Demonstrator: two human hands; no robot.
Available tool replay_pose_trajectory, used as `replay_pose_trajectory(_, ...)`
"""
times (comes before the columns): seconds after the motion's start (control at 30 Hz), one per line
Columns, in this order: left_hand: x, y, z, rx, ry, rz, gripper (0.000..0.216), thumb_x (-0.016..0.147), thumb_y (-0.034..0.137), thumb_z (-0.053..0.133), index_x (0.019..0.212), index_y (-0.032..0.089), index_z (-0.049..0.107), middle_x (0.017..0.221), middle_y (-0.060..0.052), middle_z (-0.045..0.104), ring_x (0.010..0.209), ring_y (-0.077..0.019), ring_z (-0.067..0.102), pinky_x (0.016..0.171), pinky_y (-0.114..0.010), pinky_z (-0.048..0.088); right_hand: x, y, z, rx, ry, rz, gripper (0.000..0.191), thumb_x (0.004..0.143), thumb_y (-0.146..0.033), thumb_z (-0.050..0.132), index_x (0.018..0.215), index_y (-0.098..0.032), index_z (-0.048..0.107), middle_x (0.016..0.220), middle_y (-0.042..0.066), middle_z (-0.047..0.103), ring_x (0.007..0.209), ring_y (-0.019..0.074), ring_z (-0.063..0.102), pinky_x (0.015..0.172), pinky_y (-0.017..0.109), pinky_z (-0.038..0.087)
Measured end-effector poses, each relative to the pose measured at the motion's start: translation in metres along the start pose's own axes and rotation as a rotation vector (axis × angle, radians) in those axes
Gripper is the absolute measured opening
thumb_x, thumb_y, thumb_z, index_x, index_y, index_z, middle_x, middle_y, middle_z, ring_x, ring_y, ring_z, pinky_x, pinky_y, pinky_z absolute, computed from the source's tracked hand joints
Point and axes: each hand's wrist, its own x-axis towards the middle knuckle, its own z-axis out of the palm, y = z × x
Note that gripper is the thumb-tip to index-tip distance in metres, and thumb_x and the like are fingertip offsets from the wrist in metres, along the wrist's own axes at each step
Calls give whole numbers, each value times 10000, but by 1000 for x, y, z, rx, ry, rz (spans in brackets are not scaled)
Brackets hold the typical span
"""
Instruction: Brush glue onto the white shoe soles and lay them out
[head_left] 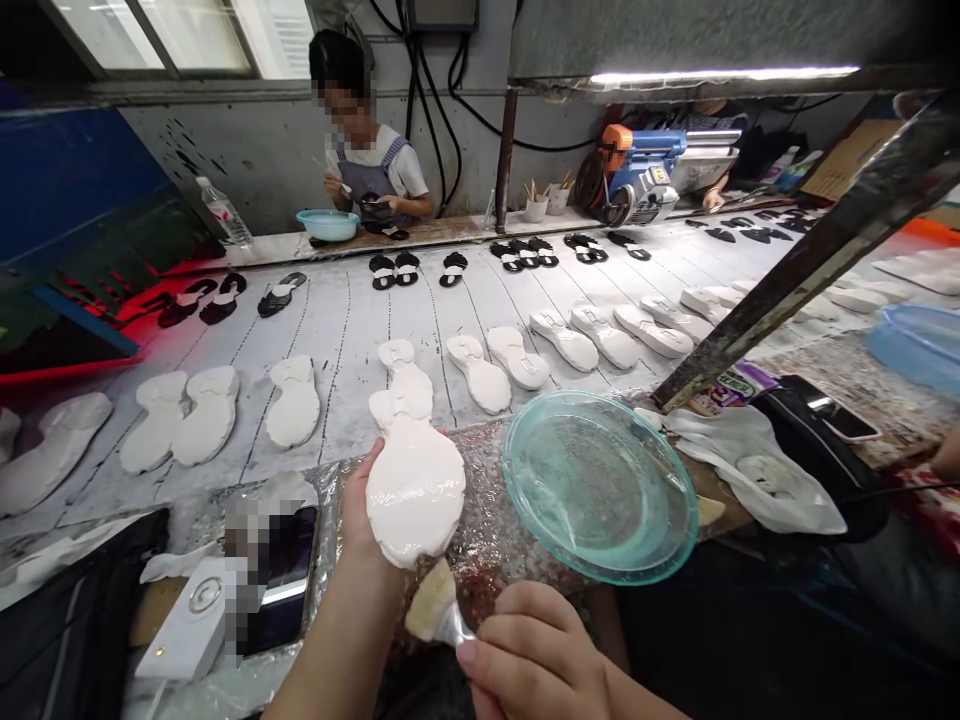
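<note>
Head view shows the left hand (358, 520) closed around the left edge of a white sole (415, 480), with the thumb on the near side and the fingers hidden behind it. The sole is held up over the near edge of the work table, its wide part near and its narrow part pointing far. Its upper face looks wet and glossy.

The right hand (536, 660) is at the near edge, closed into a loose fist around the metal handle of a brush (435, 608). The pale bristles point up and to the left, and they touch or almost touch the near end of the sole; I cannot tell which.

Just to the right of the sole stands a clear green bowl (510, 480), tilted a little toward the camera.

Beyond the hands runs a long white belt (337, 330). A row of white soles (480, 372) lies along its near side and a row of black soles (394, 268) along its far side. At the far side another person (371, 165) sits beside a blue bowl (328, 224).
</note>
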Motion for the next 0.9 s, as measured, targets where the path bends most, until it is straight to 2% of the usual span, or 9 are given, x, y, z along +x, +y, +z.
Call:
replay_pose_trajectory(0.13, 1, 2, -8, -35, -90, -82, 561, 957, 405, 267, 1259, 34, 560, 850, -167, 736, 774, -268, 718, 690, -390, 577, 7, -2, -9, 53, -31, 41, 328, 820, -73, 540, 1145, -43, 576, 735, 77, 713, 612, 154, 663, 540, 270, 552)
replay_pose_trajectory(0.23, 0, 6, -8, -54, -155, -134, 583, 963, 422, 235, 1295, 54, 542, 849, -154, 740, 774, -264, 720, 718, -398, 576, 11, -2, -11, 162, -35, 116, 356, 854, -107, 500, 1205, -77, 549, 740, 76, 707, 603, 155, 651, 523, 269, 538)
replay_pose_trajectory(0.37, 1, 11, -11, -41, -295, -284, 576, 960, 428, 233, 1270, 82, 574, 908, -158, 747, 822, -258, 722, 764, -387, 568, 9, -3, -9, 301, 42, 250, 288, 888, -173, 478, 1144, -112, 595, 709, 79, 680, 587, 162, 625, 533, 287, 521)
replay_pose_trajectory(0.53, 12, 14, -21, -1, -453, -448, 609, 949, 460, 283, 1173, 5, 620, 1025, -218, 723, 917, -280, 710, 799, -362, 560, 6, -4, -6, 418, 224, 408, 243, 849, -195, 547, 1065, -194, 658, 681, 45, 668, 539, 153, 577, 526, 289, 481)
replay_pose_trajectory(0.63, 13, 11, -24, -4, -527, -499, 605, 943, 479, 329, 1199, 1, 597, 1053, -200, 721, 944, -271, 702, 813, -350, 551, 8, -2, -14, 487, 189, 519, 239, 820, -180, 570, 1027, -229, 680, 665, 26, 655, 550, 153, 559, 544, 289, 473)
replay_pose_trajectory(0.77, 3, 4, -17, 39, -520, -531, 640, 946, 509, 318, 1166, -18, 606, 964, -172, 739, 830, -236, 717, 681, -275, 545, 10, 3, -26, 603, 199, 578, 205, 876, -282, 525, 983, -223, 690, 649, 20, 601, 577, 147, 522, 549, 281, 449)
replay_pose_trajectory(0.9, -7, 0, -9, 138, -459, -501, 575, 955, 453, 326, 1107, -2, 644, 827, -151, 747, 656, -199, 702, 578, -248, 518, 7, 5, -28, 617, 173, 532, 204, 876, -260, 522, 999, -206, 676, 663, 24, 608, 586, 148, 518, 560, 287, 443)
